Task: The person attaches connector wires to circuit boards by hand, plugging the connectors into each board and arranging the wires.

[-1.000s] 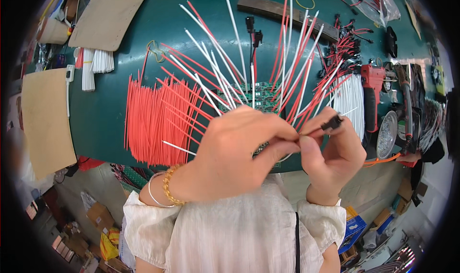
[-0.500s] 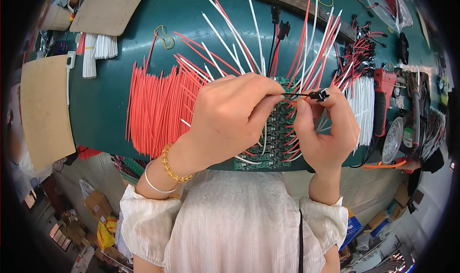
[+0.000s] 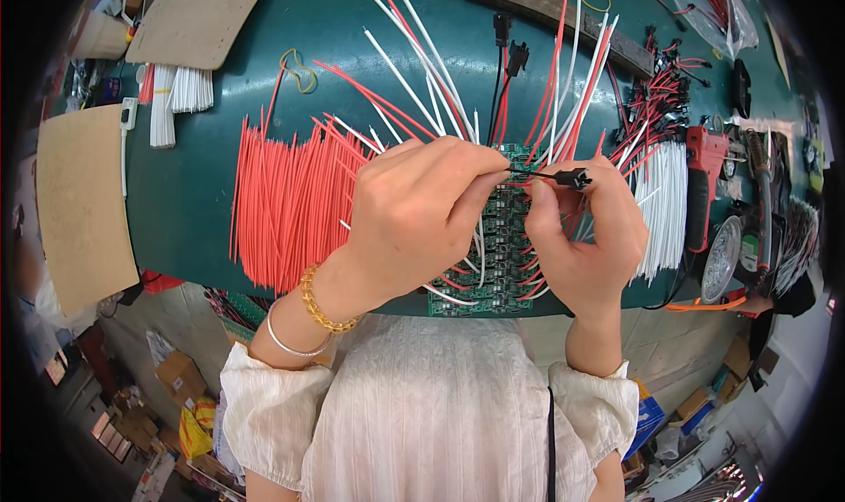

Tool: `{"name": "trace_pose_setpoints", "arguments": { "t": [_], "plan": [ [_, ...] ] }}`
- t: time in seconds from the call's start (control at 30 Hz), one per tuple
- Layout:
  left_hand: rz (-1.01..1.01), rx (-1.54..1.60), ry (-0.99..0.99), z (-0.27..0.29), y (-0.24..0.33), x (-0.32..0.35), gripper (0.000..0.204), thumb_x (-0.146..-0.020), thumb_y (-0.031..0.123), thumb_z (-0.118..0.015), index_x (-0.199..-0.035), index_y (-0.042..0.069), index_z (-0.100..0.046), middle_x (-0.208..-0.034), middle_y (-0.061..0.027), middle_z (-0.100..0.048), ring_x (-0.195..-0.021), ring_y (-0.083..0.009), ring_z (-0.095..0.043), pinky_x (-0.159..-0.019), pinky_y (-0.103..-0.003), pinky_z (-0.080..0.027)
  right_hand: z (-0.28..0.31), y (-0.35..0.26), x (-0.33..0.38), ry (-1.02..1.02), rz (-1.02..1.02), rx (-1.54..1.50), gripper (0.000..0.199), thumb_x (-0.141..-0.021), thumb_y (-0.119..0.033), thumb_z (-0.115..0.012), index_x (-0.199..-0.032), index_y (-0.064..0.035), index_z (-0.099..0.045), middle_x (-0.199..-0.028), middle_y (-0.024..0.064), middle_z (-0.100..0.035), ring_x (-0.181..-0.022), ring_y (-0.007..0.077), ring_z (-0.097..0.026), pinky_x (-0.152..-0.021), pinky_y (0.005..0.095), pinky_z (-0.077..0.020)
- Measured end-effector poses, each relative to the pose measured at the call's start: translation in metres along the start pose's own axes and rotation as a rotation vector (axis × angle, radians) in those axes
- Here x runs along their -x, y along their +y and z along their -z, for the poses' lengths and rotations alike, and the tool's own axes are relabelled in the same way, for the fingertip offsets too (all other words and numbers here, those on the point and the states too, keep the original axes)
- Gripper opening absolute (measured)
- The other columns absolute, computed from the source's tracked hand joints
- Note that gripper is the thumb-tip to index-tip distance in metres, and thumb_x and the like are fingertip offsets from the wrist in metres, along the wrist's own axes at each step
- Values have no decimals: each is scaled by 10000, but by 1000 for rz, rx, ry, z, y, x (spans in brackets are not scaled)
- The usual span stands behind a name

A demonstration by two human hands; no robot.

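A short connector lead, with a black plug and black and red wires, is stretched between my hands. My left hand is closed in a pinch on the wire end. My right hand is closed round the plug end, its thumb and finger pressing near the red wire. Directly beneath lies a panel of green circuit boards, with red and white wires fanning out from both sides. My left hand hides part of the panel. Two more black plugs on leads stick up from its far end.
Bundled red wires lie to the left, white wires to the right. Beyond these are a pile of black-plug leads, a red-and-black tool, a soldering iron and a dark bar. Cardboard sheets sit far left.
Both hands have shifted slightly left with the connector lead, my right hand a bit more than my left. The wires at the panel's far end have swayed a little.
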State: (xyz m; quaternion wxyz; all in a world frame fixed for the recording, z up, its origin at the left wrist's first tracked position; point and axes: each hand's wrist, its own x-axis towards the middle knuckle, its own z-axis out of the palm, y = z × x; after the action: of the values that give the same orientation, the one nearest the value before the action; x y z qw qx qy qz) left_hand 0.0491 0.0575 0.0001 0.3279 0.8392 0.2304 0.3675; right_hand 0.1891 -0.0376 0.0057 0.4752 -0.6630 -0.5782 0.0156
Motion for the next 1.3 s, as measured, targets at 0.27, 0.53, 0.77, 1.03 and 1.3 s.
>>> {"name": "trace_pose_setpoints", "arguments": {
  "t": [0.27, 0.53, 0.77, 1.03, 1.3],
  "plan": [
    [131, 25, -16, 4, 8, 1, 117, -733, 0, -725, -813, 48, -654, -702, -54, -643, -538, -202, -588, -511, -308, -438, 24, -11, -7, 27, 41, 50, 236, -698, 98, -674, -912, 4, -639, -799, 97, -664, -588, 181, -546, -525, 279, -395],
    [92, 65, 23, 1, 6, 0, 111, -736, 0, -728, -815, 51, -668, -694, -40, -641, -510, -175, -567, -503, -304, -426, 40, -29, 2, 50, -133, 75, 263, -716, 71, -716, -967, 13, -664, -781, 68, -677, -645, 167, -558, -581, 258, -408],
    [69, 55, 2, 4, 5, 0, 123, -731, -5, -723, -829, 50, -673, -720, -52, -657, -535, -203, -589, -514, -308, -440, 5, -13, -13, -89, 114, 108, 228, -706, 5, -739, -913, -54, -664, -747, 29, -623, -636, 209, -539, -567, 325, -343],
    [16, 23, -9, 6, 4, 0, 134, -737, -21, -703, -848, 42, -661, -743, -69, -666, -584, -235, -622, -526, -325, -458, 7, -10, -11, -90, 74, 79, 164, -734, 19, -722, -846, -26, -611, -709, 43, -602, -582, 212, -502, -554, 332, -319],
    [41, 49, -15, 3, 2, 1, 128, -741, -26, -697, -846, 37, -659, -739, -78, -662, -584, -239, -626, -523, -329, -467, 8, -10, -13, -116, 69, 93, 154, -733, 29, -714, -833, -17, -606, -709, 47, -598, -582, 218, -505, -550, 336, -313]
  ]
}}
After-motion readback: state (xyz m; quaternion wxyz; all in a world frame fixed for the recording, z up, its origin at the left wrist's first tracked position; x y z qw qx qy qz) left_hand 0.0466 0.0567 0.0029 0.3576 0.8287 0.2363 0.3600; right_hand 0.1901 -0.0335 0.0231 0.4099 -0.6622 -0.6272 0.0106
